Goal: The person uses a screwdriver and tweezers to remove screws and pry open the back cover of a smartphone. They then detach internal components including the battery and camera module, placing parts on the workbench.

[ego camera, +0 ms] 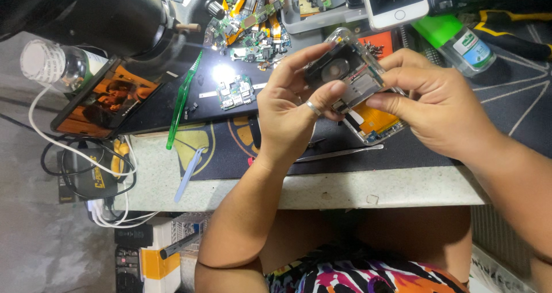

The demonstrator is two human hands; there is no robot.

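Nearest the camera, your patterned garment (pixel 368 276) fills the bottom of the view, and both forearms rise from it over the front edge of the surface (pixel 345 192).

Your left hand (pixel 290 112) and right hand (pixel 437 106) meet above the dark work mat (pixel 517 115), near the middle of the surface. Between them you hold an opened phone body (pixel 359 86) in a clear frame. It is raised off the mat, not resting on it.

Relation to note:
- The phone body's long axis runs diagonally, from upper left toward lower right.
- The left fingers wrap its upper-left end, closed on it, with the ringed finger across the inner face.
- The right fingers are pinched narrow on a small metal part at the middle of the body, thumb and forefinger touching it.
- Both hands are in contact; the right hand works the centre, the left hand supports.

Surrounding items:
- Metal tweezers (pixel 339 153) lie on the mat just below the hands, near the front edge.
- A green plastic tool (pixel 183 100) lies slantwise to the left.
- A small circuit board (pixel 236 92) sits beyond it, under a bright reflection.
- A dark tablet with a lit screen (pixel 103 100) leans at the left edge.
- A clear bottle with a green cap and a green-and-white label (pixel 463 43) lies toward the far right corner.
- A white phone (pixel 394 3) lies at the far edge
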